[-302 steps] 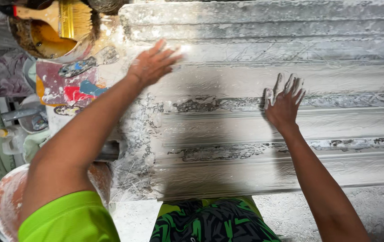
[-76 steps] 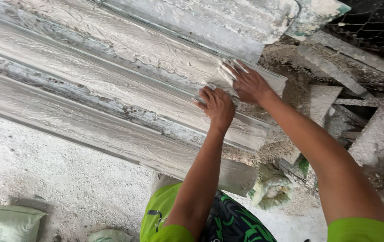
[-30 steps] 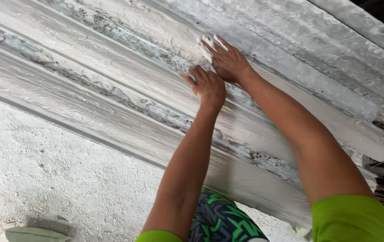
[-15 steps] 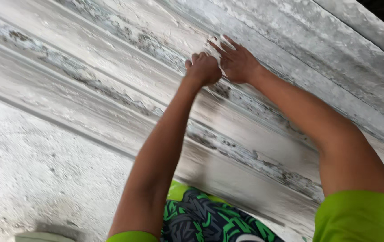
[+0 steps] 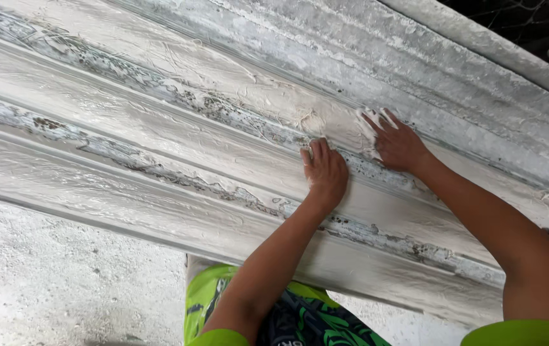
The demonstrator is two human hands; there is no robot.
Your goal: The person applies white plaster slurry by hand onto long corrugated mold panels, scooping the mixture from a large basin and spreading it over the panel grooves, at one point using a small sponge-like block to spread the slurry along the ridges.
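The left hand [image 5: 325, 173] lay flat on the long white plaster moulding [image 5: 159, 147], palm down. Its fingers [image 5: 316, 152] were held close together and stretched out, and they gripped nothing. They only pressed on the wet plaster at the edge of one raised ridge. The right hand [image 5: 399, 144] was just beside it, a little higher on the moulding, and it was also flat on the surface. The fingers of the right hand were spread a little wider, their tips were covered with white plaster, and they held nothing as well. The two hands were near each other but did not touch.

The moulding ran across the whole view, from the upper left to the lower right. It had several long ridges and grooves. Dark grey lines showed in the grooves, where the plaster was thin or rough. Around the hands the plaster looked fresh and smeared, with finger marks in it.

Below the moulding, at the lower left, there was a rough grey concrete floor [image 5: 50, 282]. Between the forearms one could see a piece of clothing in green and black pattern [image 5: 306, 320]. Both arms had bright green sleeves [image 5: 524, 333] at the bottom edge of the view. At the upper right corner a dark area [image 5: 511, 19] was visible behind the moulding.
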